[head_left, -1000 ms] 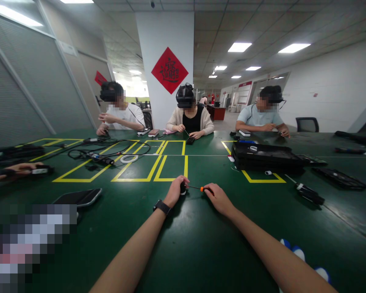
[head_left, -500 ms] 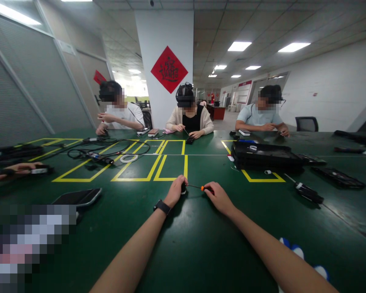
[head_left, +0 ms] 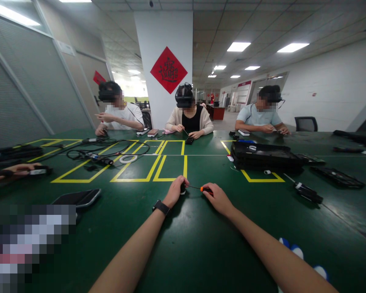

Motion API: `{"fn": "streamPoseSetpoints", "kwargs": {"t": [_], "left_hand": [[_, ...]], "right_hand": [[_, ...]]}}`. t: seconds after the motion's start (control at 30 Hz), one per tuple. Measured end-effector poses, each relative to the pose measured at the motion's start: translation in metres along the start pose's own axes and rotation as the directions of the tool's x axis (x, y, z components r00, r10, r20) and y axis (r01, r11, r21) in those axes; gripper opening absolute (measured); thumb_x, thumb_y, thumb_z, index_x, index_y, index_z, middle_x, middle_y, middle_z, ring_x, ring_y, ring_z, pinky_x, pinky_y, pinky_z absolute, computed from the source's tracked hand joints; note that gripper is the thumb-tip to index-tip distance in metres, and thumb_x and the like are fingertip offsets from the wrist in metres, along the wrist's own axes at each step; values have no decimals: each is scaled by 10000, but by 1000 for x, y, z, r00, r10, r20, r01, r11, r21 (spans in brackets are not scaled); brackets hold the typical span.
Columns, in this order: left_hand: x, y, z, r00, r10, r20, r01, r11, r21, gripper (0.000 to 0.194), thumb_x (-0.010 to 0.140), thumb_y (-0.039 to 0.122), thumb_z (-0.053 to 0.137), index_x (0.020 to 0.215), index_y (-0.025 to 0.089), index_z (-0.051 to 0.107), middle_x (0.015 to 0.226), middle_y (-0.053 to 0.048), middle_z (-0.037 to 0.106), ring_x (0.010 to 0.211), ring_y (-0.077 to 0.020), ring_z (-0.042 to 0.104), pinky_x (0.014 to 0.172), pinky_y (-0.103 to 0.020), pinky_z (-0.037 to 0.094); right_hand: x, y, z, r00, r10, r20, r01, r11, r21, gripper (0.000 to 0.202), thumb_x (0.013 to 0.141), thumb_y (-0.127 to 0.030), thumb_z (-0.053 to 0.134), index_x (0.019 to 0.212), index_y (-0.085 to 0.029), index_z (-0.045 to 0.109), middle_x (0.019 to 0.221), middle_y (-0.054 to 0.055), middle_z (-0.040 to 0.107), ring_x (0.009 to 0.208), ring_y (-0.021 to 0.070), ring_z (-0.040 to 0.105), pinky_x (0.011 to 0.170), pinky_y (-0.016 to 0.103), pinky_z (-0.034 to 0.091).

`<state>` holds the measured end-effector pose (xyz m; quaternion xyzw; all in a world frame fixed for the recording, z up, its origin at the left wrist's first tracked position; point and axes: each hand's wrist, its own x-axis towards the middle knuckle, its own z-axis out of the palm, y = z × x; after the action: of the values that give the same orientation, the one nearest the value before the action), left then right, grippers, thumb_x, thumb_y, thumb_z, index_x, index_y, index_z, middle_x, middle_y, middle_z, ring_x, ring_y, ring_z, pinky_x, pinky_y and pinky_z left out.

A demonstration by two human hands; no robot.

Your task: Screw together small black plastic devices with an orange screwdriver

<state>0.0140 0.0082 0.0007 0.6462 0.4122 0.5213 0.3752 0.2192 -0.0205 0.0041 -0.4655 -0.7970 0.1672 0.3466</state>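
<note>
My left hand [head_left: 176, 192] is closed around a small black object with a pale lower edge [head_left: 183, 189], held just over the green table [head_left: 183, 260]. Most of that object is hidden by my fingers, so its kind is unclear. My right hand [head_left: 217, 197] grips a screwdriver [head_left: 205, 190] by its orange and black handle. The thin shaft points left, its tip reaching the side of the black object. Whether the tip sits in a screw is too small to see.
A black tray [head_left: 266, 158] stands right of centre, with another screwdriver [head_left: 308, 193] nearer me. Cables [head_left: 94, 156] and a white ring [head_left: 128, 159] lie left, beyond a dark phone-like device [head_left: 77, 198]. Three people sit opposite; another person's hand [head_left: 21, 169] reaches in at left.
Both hands keep nearly the same place and grip. The right hand's fingers have shifted slightly on the screwdriver handle. The view has moved very little.
</note>
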Motion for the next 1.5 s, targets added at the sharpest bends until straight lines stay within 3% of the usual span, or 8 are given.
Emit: {"fn": "streamPoseSetpoints", "kwargs": {"t": [0.7,1.3,1.5], "left_hand": [[4,-8,0,1000,-9,13,11,991,-137,337,844,381,306,776,147,539,720,-23,564,671,-123,520,668,-254,401],[3,-3,1,1000,-31,3,31,998,-56,370,845,417,306,747,155,548,705,-19,570,654,-120,524,652,-250,406],[2,0,1,996,-91,23,91,996,11,296,794,441,426,748,168,531,694,1,568,628,-104,518,596,-217,394]], "right_hand": [[0,5,1,999,6,-34,-5,999,32,174,800,-229,505,952,-194,583,922,48,584,872,171,518,790,311,393],[1,2,1,998,-35,-48,37,998,40,173,819,-228,470,944,-185,582,912,48,569,878,164,510,803,306,397],[1,3,2,997,-46,-69,49,998,38,143,814,-185,455,885,-184,579,906,42,540,877,160,503,816,310,396]]}}
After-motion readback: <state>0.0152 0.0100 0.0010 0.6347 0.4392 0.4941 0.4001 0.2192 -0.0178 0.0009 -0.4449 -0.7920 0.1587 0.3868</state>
